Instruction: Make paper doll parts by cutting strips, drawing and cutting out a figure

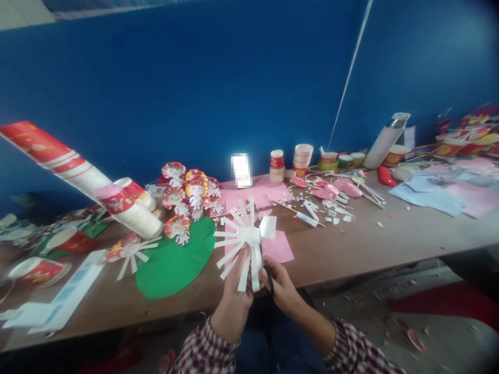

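My left hand (236, 272) grips a white paper cup cut into strips (251, 236), which spread outward like rays from its round base. One wider flap stands out at its upper right. In my right hand (283, 288) are scissors with dark handles (268, 278); their blades reach up along the cup's right side, partly hidden by the strips. Behind the cut cup lie pink paper sheets (280, 248). A green paper shape (175, 265) rests on the table to the left of my hands.
Long stacks of red-and-white paper cups (83, 176) lean at the left. Several small paper figures (195, 189) stand near the blue wall (218, 78). Paper scraps and sticks (331, 200) litter the table's right half, before a tall bottle (384, 140) and blue sheets (432, 192).
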Available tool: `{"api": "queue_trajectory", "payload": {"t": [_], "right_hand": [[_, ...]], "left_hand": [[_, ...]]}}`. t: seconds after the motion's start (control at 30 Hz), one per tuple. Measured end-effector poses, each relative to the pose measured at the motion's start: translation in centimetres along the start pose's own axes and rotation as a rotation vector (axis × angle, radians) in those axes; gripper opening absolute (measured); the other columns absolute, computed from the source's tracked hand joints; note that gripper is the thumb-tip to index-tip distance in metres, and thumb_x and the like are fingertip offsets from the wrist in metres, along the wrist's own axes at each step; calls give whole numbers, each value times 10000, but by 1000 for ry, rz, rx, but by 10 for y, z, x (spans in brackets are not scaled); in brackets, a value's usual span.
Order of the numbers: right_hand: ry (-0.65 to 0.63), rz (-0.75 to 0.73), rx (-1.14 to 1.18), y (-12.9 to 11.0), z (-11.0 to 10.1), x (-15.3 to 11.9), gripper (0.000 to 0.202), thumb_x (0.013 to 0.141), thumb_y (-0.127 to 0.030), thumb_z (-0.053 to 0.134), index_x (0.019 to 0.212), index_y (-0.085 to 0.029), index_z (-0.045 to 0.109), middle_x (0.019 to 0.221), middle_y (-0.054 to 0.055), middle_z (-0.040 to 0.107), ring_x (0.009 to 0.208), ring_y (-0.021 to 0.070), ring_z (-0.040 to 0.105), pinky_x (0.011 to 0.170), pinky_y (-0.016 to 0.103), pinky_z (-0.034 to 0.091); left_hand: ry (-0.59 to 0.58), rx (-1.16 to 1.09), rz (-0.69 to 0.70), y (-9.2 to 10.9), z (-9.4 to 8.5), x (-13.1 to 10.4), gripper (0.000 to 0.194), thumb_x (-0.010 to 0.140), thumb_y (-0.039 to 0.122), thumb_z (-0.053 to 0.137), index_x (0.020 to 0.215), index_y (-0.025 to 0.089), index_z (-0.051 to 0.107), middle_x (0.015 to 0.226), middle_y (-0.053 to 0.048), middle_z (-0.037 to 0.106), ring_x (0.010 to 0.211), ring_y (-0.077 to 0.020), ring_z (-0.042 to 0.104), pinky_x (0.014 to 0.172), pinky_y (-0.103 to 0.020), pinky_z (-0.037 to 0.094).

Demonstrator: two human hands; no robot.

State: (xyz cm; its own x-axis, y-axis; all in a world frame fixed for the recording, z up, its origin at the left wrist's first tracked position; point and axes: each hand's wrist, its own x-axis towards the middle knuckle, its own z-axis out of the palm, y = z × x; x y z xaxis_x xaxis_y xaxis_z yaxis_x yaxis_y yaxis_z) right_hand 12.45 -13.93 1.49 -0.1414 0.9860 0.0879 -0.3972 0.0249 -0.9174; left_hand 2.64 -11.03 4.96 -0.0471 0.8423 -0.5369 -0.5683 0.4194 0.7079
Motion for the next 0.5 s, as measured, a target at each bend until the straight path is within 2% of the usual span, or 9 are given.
{"api": "queue_trajectory", "payload": {"t": [0.13,0.33,0.4,0.5], "right_hand": [[25,9,10,4,0,-1,292,782,-412,725,924,-180,618,712,-18,579,621,98,493,581,187,447],[55,14,-21,7,1,-1,313,785,-440,711,933,-177,625,696,-16,566,614,105,480,563,198,442],[62,8,-30,8,1,-1,326,788,-457,702,932,-174,632,688,-16,557,609,104,472,563,201,439],[64,3,-30,8,2,-1,340,785,-470,701,942,-174,643,671,-21,541,584,99,453,552,203,429]], "left_hand": [[80,32,-78,2,5,-4,407,682,445,788,907,128,670,593,-11,604,487,-131,580,508,-243,510],[112,42,-43,2,10,-7,316,746,381,737,937,140,663,727,-45,656,541,-128,597,477,-217,478],[138,35,-8,1,9,-7,243,774,310,709,941,138,670,843,-74,689,663,-151,649,556,-221,520],[111,55,134,-1,2,-6,213,738,202,723,942,152,694,1048,-96,698,1009,-206,655,798,-228,542]]}}
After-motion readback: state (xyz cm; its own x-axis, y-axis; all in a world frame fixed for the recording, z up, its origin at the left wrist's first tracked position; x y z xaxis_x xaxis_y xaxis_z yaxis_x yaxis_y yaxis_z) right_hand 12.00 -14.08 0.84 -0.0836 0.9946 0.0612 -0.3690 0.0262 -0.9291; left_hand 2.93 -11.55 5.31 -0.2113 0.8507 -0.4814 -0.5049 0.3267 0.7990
